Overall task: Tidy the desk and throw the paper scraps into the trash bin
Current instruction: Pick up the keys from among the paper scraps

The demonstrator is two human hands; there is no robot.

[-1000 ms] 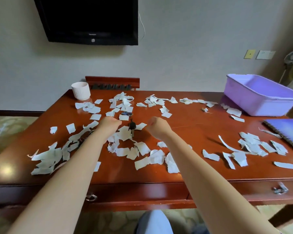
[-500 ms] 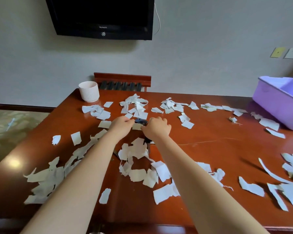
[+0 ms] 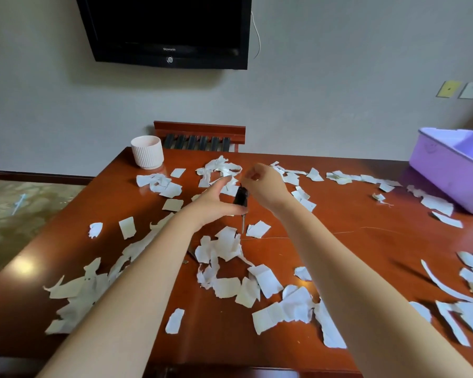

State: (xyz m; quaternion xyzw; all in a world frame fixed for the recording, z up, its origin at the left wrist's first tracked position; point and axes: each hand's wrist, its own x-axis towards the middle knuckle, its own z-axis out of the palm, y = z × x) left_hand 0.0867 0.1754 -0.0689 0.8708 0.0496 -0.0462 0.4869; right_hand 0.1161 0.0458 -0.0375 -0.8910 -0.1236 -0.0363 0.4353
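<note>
Torn white paper scraps (image 3: 227,268) lie scattered over most of the red-brown wooden desk (image 3: 352,241). Above the desk's middle, my right hand (image 3: 265,186) has its fingers curled and pinches the top of a small black key-like object (image 3: 241,197), whose metal blade hangs down. My left hand (image 3: 216,201) is right beside that object, fingers stretched out and thumb lying across its lower part. A purple plastic bin (image 3: 453,170) stands on the desk at the far right, its right side cut off by the frame edge.
A white ribbed cup (image 3: 147,151) stands at the desk's back left corner. A wooden chair back (image 3: 200,132) rises behind the desk, below a wall-mounted black TV (image 3: 167,28). Patterned floor shows to the left of the desk.
Both hands have lifted from the desk, and the black object now hangs between them. The view has moved closer and turned left, so the purple bin sits at the right edge.
</note>
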